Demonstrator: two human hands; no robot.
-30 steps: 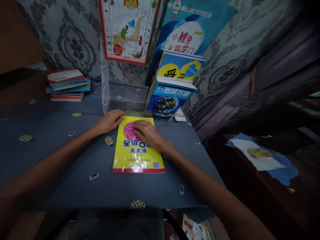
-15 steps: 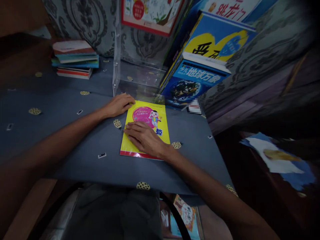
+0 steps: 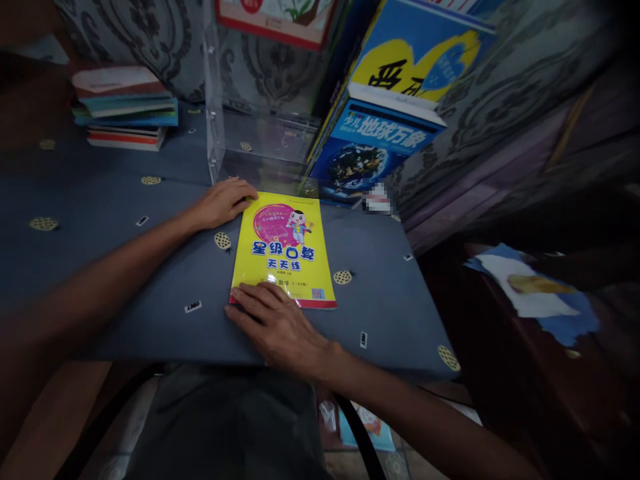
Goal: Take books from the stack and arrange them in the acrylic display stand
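Note:
A yellow book (image 3: 283, 233) with a red bottom edge and a pink circle on its cover lies closed on the grey-blue tablecloth (image 3: 165, 267). My left hand (image 3: 226, 202) rests at the book's upper left corner, its fingertips on the edge and its fingers loosely spread, holding nothing. Across the lower left edge of the cover lies my right hand (image 3: 277, 327), palm down, with the fingers apart and nothing gripped.
Behind the book stands a clear acrylic rack (image 3: 213, 120). Upright books (image 3: 370, 150) lean at its right. A stack of books (image 3: 125, 107) sits at the back left. Papers (image 3: 530, 287) lie on a dark surface at the right.
My right hand has slid down the cover toward the book's bottom edge, uncovering the printed title. My left hand stays at the upper left corner. The whole view has shifted slightly.

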